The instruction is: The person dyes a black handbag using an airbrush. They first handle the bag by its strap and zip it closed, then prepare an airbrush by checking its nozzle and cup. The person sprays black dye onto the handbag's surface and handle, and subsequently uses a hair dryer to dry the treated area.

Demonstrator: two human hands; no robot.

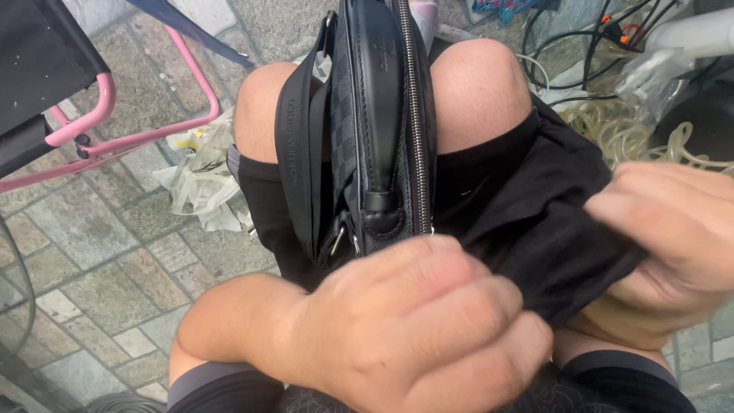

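Observation:
I am seated and look down at my lap. A black bag [382, 122] with a silver zipper and a wide strap [297, 145] lies between my bare knees. My left hand [413, 329] is curled into a fist at the near end of the bag, over the lap. My right hand [673, 245] pinches a fold of black fabric [527, 222] at the right thigh, fingers closed on it. What the left fist encloses is hidden.
A pink-framed folding chair [99, 115] stands at the left on a stone-tiled floor [99, 260]. Crumpled white plastic [202, 180] lies beside my left knee. Coiled clear tubing [619, 130], black cables [589, 46] and a plastic bag sit at the upper right.

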